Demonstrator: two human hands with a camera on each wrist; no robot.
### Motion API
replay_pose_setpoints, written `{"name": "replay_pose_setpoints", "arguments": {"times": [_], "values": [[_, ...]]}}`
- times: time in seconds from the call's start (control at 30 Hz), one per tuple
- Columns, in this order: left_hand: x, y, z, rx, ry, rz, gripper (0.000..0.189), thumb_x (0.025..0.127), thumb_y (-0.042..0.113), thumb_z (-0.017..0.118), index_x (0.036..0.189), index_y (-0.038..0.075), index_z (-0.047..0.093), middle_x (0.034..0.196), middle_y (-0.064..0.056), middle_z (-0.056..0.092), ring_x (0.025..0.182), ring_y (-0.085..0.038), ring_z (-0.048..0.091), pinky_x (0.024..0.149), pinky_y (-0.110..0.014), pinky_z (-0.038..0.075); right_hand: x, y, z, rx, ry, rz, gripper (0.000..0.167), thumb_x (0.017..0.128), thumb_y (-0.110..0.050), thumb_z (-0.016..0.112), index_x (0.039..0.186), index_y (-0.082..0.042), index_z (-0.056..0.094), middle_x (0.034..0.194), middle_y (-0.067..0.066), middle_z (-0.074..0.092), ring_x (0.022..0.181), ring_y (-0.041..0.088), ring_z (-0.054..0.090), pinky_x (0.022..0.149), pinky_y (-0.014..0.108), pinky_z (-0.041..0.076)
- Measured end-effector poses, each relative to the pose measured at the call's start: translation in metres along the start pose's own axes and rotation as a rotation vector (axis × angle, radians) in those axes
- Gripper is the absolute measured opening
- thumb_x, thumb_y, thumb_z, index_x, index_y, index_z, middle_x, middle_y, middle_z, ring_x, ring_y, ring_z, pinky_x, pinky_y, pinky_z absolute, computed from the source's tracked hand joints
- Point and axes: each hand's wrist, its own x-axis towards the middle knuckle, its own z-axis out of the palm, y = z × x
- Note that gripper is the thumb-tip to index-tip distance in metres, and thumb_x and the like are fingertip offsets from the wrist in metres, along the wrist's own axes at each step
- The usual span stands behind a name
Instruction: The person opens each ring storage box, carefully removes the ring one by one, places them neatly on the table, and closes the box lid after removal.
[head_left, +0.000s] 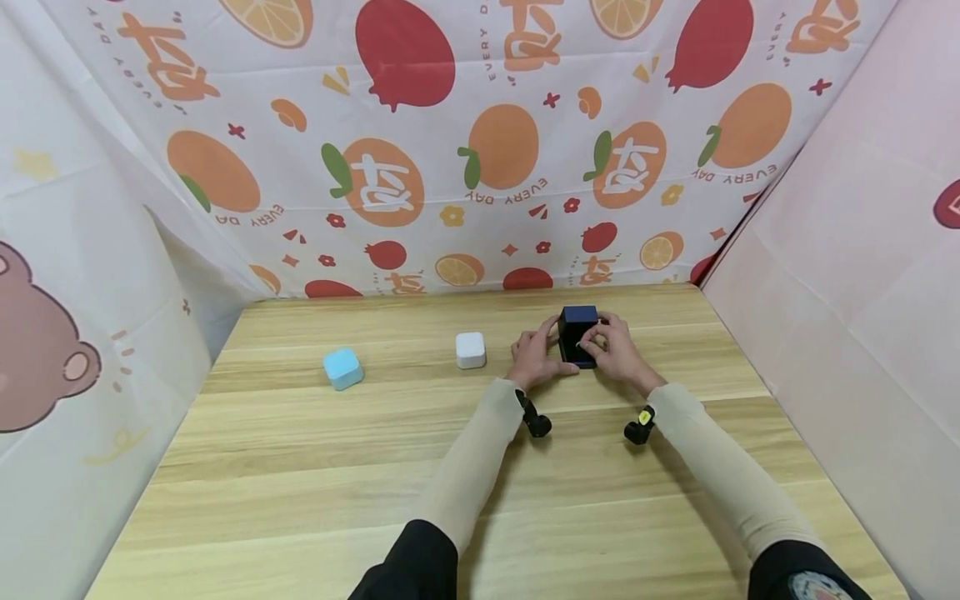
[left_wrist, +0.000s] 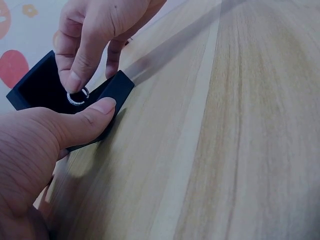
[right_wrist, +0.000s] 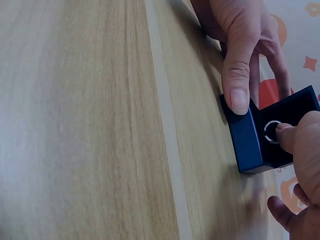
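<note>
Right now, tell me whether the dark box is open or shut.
The box is open: its lid stands raised, dark inside showing behind the pinched ring.

My left hand (head_left: 534, 357) flanks the open ring box (head_left: 577, 316), and my right hand (head_left: 621, 352) crowds its mouth with the ring (left_wrist: 76, 103). Behind, the fruit-printed cloth (head_left: 435, 167) walls off the table (head_left: 285, 492). Leftward, the white block (head_left: 471, 351) stands near my hand; between it and the blue block (head_left: 343, 369) a hand could pass. I have wide room nearer me, left of my forearms.
</note>
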Motion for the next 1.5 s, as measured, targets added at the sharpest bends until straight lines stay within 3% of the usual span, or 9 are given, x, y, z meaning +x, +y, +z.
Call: {"name": "replay_pose_setpoints", "arguments": {"times": [0.47, 0.87, 1.17, 1.33, 1.5], "values": [[0.0004, -0.0004, -0.0001, 0.003, -0.001, 0.006, 0.107, 0.076, 0.038, 0.090, 0.161, 0.030, 0.026, 0.148, 0.000, 0.059, 0.136, -0.027, 0.040, 0.113, -0.047, 0.022, -0.0006, -0.0049, -0.0031, -0.010, 0.013, 0.009, 0.011, 0.098, -0.012, 0.066, 0.094, -0.002, 0.071, 0.150, 0.034, 0.041, 0.144, 0.053, 0.029, 0.113, 0.067, 0.031], [0.0025, -0.0028, 0.0012, -0.002, 0.009, 0.011, 0.107, 0.075, 0.038, 0.091, 0.161, 0.030, 0.027, 0.147, 0.001, 0.060, 0.137, -0.026, 0.040, 0.115, -0.048, 0.021, -0.0005, 0.0030, -0.0048, -0.035, 0.023, -0.043, 0.009, 0.097, -0.005, 0.065, 0.090, -0.002, 0.071, 0.144, 0.035, 0.048, 0.143, 0.054, 0.031, 0.118, 0.069, 0.019], [0.0034, -0.0033, 0.0016, -0.001, 0.005, 0.011, 0.108, 0.075, 0.038, 0.091, 0.161, 0.030, 0.026, 0.147, 0.002, 0.060, 0.137, -0.026, 0.039, 0.115, -0.048, 0.021, -0.0004, 0.0023, -0.0047, -0.039, 0.017, -0.059, 0.008, 0.096, -0.003, 0.066, 0.090, -0.001, 0.072, 0.132, 0.032, 0.058, 0.143, 0.053, 0.035, 0.119, 0.069, 0.019], [0.0035, -0.0040, 0.0014, 0.007, 0.013, 0.013, 0.109, 0.074, 0.038, 0.092, 0.161, 0.029, 0.027, 0.145, 0.005, 0.061, 0.139, -0.027, 0.039, 0.116, -0.048, 0.021, -0.0020, 0.0013, -0.0061, -0.018, -0.006, -0.024, 0.009, 0.096, -0.007, 0.068, 0.089, -0.002, 0.072, 0.142, 0.033, 0.051, 0.142, 0.052, 0.033, 0.118, 0.067, 0.021], [0.0028, -0.0028, 0.0010, 0.004, 0.005, 0.005, 0.109, 0.074, 0.040, 0.091, 0.161, 0.031, 0.027, 0.146, 0.005, 0.061, 0.140, -0.027, 0.039, 0.116, -0.048, 0.021, -0.0041, 0.0024, -0.0081, -0.023, -0.023, -0.017, 0.009, 0.097, -0.008, 0.067, 0.091, -0.003, 0.073, 0.139, 0.029, 0.054, 0.142, 0.050, 0.034, 0.118, 0.066, 0.023]]}}
